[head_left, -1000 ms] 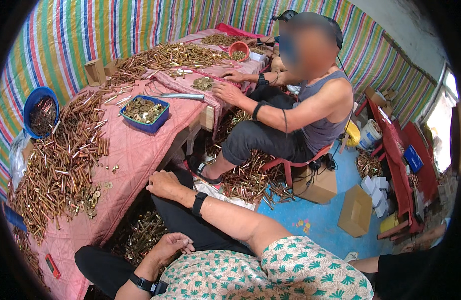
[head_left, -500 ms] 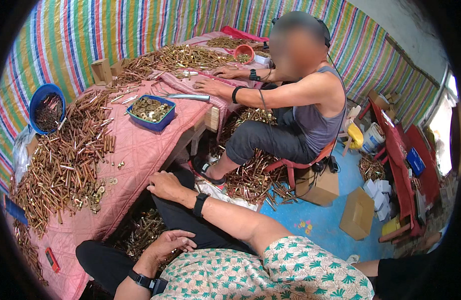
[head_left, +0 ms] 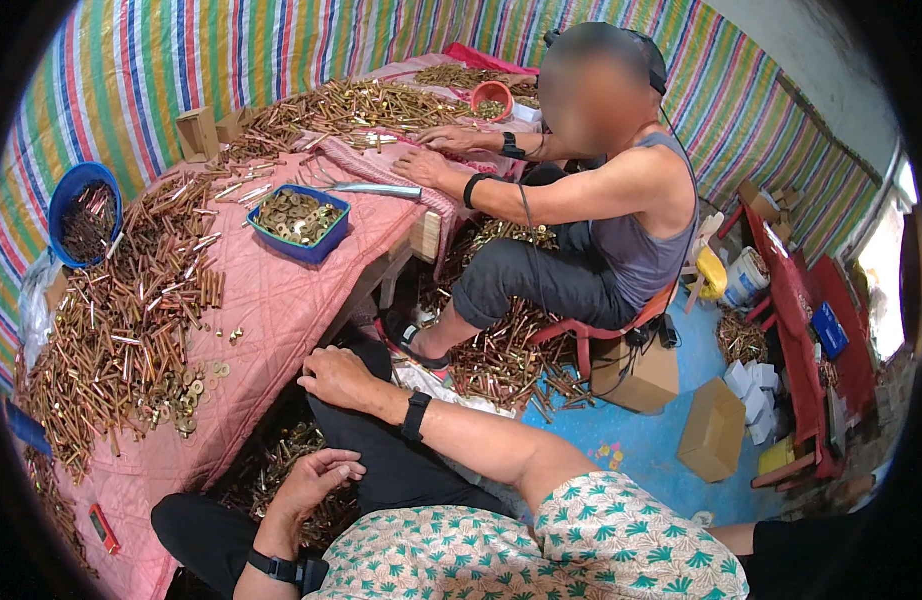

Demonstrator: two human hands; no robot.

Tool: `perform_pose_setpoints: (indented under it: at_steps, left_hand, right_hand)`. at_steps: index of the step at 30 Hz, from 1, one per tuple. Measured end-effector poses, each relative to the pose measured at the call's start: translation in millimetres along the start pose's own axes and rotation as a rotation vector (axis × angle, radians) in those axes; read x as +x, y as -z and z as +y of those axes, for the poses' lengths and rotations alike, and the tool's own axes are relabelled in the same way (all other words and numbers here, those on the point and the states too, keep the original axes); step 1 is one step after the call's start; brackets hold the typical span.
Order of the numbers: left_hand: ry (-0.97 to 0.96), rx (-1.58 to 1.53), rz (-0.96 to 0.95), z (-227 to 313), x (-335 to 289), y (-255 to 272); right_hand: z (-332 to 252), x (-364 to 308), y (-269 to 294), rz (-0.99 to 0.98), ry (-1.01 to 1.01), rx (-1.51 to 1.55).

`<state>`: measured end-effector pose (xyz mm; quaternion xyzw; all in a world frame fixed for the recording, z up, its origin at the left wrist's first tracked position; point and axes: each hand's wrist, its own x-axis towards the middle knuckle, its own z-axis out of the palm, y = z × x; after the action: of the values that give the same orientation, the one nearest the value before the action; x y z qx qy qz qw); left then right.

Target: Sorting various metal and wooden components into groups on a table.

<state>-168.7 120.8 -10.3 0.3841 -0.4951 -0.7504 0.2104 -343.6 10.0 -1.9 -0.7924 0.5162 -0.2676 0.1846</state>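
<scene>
My right hand point(head_left: 343, 378) rests palm down on the knee of my dark trousers point(head_left: 366, 455), beside the table edge, its fingers bent over the cloth. My left hand point(head_left: 316, 480) hovers over my lap with loosely curled, parted fingers and nothing in them. Copper-coloured metal rods like bolts point(head_left: 111, 340) lie heaped on the pink quilted table cover point(head_left: 271, 300). Several flat washers point(head_left: 196, 385) lie at the heap's near edge. A blue plastic basket point(head_left: 299, 250) full of washers stands farther along the table.
A co-worker point(head_left: 631, 240) sits on a red chair across from me, both hands at the far heap point(head_left: 351, 108). A blue bucket point(head_left: 59, 240) tilts at the left. More rods point(head_left: 491, 360) cover the floor. Cardboard boxes point(head_left: 716, 430) stand at the right. A red device point(head_left: 103, 530) lies near the front.
My left hand has shifted slightly left and up over my lap. My right hand stays on the knee. The co-worker's hands have barely moved.
</scene>
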Motion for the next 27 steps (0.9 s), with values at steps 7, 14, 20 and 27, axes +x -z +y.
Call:
perform_pose_setpoints:
  at_steps: [7, 14, 20, 27]
  left_hand:
    - [0.009, 0.006, 0.080, 10.6, -3.0, 8.9]
    - [-0.053, 0.018, 0.147, 7.2, -3.0, 14.7]
    - [-0.060, -0.010, 0.220, 5.9, -4.0, 17.9]
    - [-0.126, 0.011, 0.249, 0.9, 2.8, 21.8]
  right_hand:
    - [4.5, -3.1, -2.0, 0.029, 0.038, -0.014]
    - [0.5, -0.9, 0.1, -0.017, 0.020, -0.008]
    - [1.0, -1.9, -1.6, 0.016, 0.010, 0.008]
    - [39.5, 14.3, 14.4, 0.119, -0.138, 0.992]
